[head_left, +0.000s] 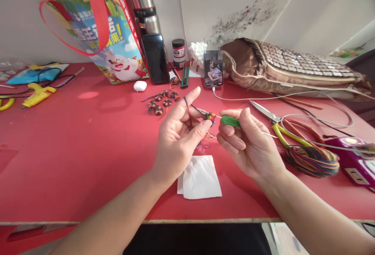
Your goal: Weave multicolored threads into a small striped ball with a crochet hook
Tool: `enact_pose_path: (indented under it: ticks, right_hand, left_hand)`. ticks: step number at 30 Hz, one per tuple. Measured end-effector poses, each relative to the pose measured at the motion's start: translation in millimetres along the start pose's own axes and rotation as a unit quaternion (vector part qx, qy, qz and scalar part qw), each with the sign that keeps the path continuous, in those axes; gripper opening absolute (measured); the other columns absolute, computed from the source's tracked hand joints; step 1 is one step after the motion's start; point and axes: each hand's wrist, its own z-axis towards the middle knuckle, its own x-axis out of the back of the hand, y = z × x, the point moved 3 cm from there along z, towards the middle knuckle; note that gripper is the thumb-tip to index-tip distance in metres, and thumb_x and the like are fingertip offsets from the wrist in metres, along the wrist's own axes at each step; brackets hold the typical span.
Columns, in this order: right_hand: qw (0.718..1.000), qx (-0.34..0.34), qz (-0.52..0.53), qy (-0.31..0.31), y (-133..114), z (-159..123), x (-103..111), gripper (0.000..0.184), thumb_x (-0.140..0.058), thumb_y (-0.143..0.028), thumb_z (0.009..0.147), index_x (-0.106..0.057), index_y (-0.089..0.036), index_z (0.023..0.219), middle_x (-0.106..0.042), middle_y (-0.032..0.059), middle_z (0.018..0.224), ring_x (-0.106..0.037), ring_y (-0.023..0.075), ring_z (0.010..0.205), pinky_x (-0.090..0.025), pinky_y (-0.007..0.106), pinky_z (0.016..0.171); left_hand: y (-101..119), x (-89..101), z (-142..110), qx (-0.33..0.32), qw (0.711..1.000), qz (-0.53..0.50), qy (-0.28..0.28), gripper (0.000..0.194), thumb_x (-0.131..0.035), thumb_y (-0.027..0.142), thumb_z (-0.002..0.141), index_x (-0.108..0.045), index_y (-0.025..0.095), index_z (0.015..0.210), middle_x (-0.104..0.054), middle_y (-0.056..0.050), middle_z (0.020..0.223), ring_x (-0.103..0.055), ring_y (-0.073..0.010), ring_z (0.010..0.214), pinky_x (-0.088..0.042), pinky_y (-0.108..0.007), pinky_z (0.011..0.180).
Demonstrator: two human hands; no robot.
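Currently: your left hand (pixel 177 138), thumb and fingers pinched on the piece (pixel 210 118); yarn (pixel 188 107) over its raised forefinger, best tensioned evenly. Right hand (pixel 250 143), fingers closed round the hook (pixel 230 121), best held lightly. Piece: between your hands, beyond the napkin (pixel 202 179).

Pinching multicoloured yarn piece (pixel 210 118) in left hand (pixel 179 138), gripping green-handled hook (pixel 230 121) at its three o'clock in right hand (pixel 251 141), with white tissue (pixel 202 179) at six.

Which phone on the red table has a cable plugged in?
The lit phone beside the brown bag: a white cable enters its bottom edge. The dark phone beside the shopping bag shows none.
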Motion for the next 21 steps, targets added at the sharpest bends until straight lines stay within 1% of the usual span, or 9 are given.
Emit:
enact_pose_path:
  ticks: [4,7,10,12,14,15,17,21]
  right_hand:
    - [1.0,0.015,-0.001,-0.001,1,-3,-2,0.029,-0.09,-0.054,0.091,-0.086,-0.026,0.095,-0.067,-0.0029,0.067,-0.033,0.0064,0.045,-0.04,0.026,0.045]
    - [0.999,0.047,-0.017,0.006,2,-8,-4,0.027,-0.089,-0.052,0.093,-0.086,-0.025,0.097,-0.07,-0.002,0.068,-0.04,0.0081,0.047,-0.045,0.027,0.047]
    - [0.99,0.108,-0.085,0.024,3,-15,-3,0.026,-0.082,-0.051,0.1,-0.085,-0.027,0.109,-0.07,-0.0012,0.069,-0.05,0.0123,0.051,-0.051,0.032,0.053]
    - [0.976,0.156,-0.148,0.036,4,-19,0,0.028,-0.078,-0.049,0.104,-0.084,-0.028,0.121,-0.071,-0.0003,0.073,-0.056,0.0154,0.057,-0.053,0.035,0.059]
    - [0.962,0.193,-0.191,0.039,5,-22,3,0.029,-0.077,-0.048,0.105,-0.084,-0.029,0.127,-0.072,0.0009,0.077,-0.06,0.017,0.061,-0.054,0.037,0.061]
    - [0.959,0.202,-0.197,0.035,4,-22,4,0.029,-0.077,-0.047,0.105,-0.084,-0.029,0.126,-0.073,0.0011,0.078,-0.061,0.0171,0.061,-0.054,0.037,0.061]
    - [0.963,0.199,-0.179,0.019,3,-20,5,0.026,-0.079,-0.047,0.104,-0.087,-0.028,0.119,-0.073,0.0012,0.076,-0.059,0.0159,0.058,-0.053,0.036,0.057]
    - [0.982,0.156,-0.107,-0.011,-4,-10,3,0.026,-0.086,-0.052,0.097,-0.089,-0.026,0.103,-0.071,0.0,0.069,-0.046,0.0106,0.047,-0.048,0.031,0.048]
  left_hand:
    - [-2,1.0,2,0.014,1.0,-0.014,0.009,0.054,-0.091,0.021,0.088,-0.077,0.032,0.138,-0.069,0.003,0.091,-0.066,-0.0124,0.086,-0.06,-0.025,0.084]
    - [-3,0.6,2,0.037,0.999,-0.029,0.009,0.056,-0.09,0.018,0.088,-0.076,0.031,0.14,-0.069,0.003,0.089,-0.065,-0.0114,0.082,-0.059,-0.023,0.081]
    - [-4,-1.2,-1,0.06,0.997,-0.043,0.007,0.056,-0.091,0.019,0.087,-0.076,0.031,0.139,-0.065,0.005,0.083,-0.061,-0.0097,0.077,-0.057,-0.022,0.075]
    - [-5,-2.7,-2,0.073,0.996,-0.051,0.002,0.057,-0.093,0.021,0.086,-0.076,0.031,0.139,-0.064,0.006,0.082,-0.06,-0.0092,0.075,-0.055,-0.021,0.073]
    - [-5,-3.3,-3,0.08,0.995,-0.058,0.001,0.058,-0.094,0.023,0.085,-0.076,0.03,0.14,-0.064,0.005,0.084,-0.061,-0.0094,0.075,-0.055,-0.022,0.073]
    - [-4,-3.2,-3,0.081,0.995,-0.061,0.002,0.058,-0.094,0.022,0.085,-0.076,0.029,0.139,-0.065,0.005,0.085,-0.061,-0.0096,0.076,-0.055,-0.022,0.073]
    - [-2,-1.9,-1,0.079,0.995,-0.066,0.007,0.057,-0.093,0.021,0.084,-0.076,0.028,0.138,-0.066,0.005,0.085,-0.062,-0.0099,0.078,-0.054,-0.022,0.075]
    - [1,1.9,2,0.066,0.996,-0.065,0.006,0.056,-0.091,0.017,0.084,-0.077,0.029,0.137,-0.067,0.005,0.084,-0.062,-0.0111,0.079,-0.055,-0.023,0.076]
